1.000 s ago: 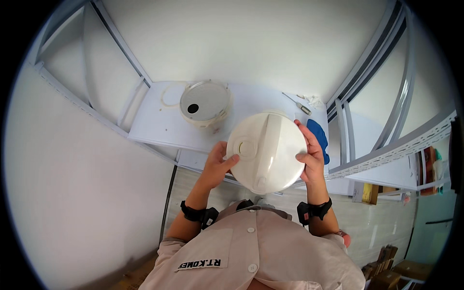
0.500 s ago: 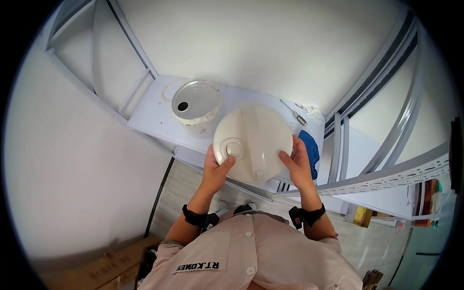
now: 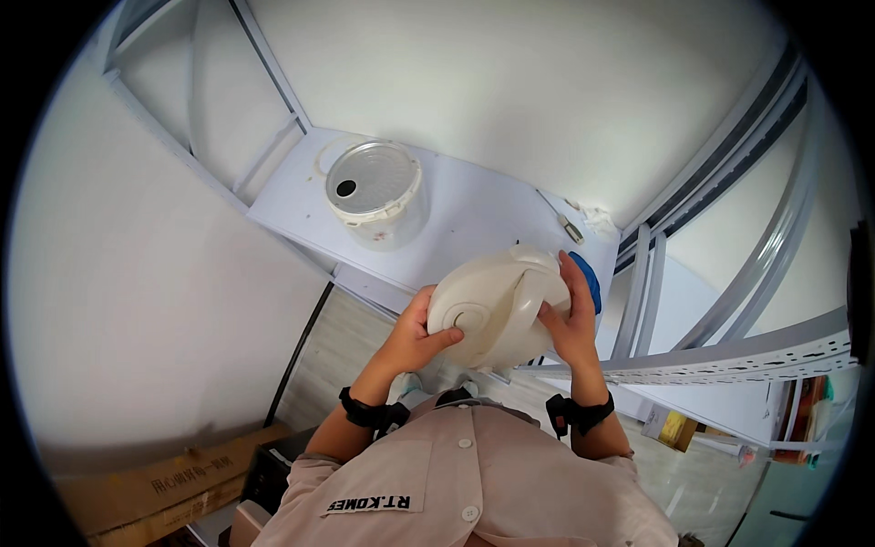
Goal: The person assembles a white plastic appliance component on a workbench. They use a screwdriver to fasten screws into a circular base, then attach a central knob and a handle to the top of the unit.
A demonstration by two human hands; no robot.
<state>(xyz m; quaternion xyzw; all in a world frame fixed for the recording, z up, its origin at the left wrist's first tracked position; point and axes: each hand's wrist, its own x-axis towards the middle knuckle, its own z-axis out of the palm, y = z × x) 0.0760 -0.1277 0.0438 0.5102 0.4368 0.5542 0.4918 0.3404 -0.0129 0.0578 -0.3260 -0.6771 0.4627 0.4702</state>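
Note:
A round cream plastic lid (image 3: 497, 314) with a raised handle bar across it is held up in both hands, tilted, above the near edge of the shelf. My left hand (image 3: 412, 342) grips its left edge, thumb on top beside a small round button-like part. At the other edge, my right hand (image 3: 572, 324) has its thumb by the handle bar and its fingers round the side. The lid's underside is hidden. Beyond it on the left stands a round, translucent tub (image 3: 387, 223) with a dark round spot inside.
On the white shelf (image 3: 483, 205) a screwdriver (image 3: 571, 230) lies at the back right, beside crumpled white tissue (image 3: 597, 217). A blue cloth (image 3: 585, 278) is partly hidden behind my right hand. Metal shelf frames (image 3: 775, 219) rise on both sides. A cardboard box (image 3: 155, 497) sits lower left.
The lid has moved lower and tipped from nearly face-on to a slant, its right side turned. Both hands keep hold of it. More of the tub shows.

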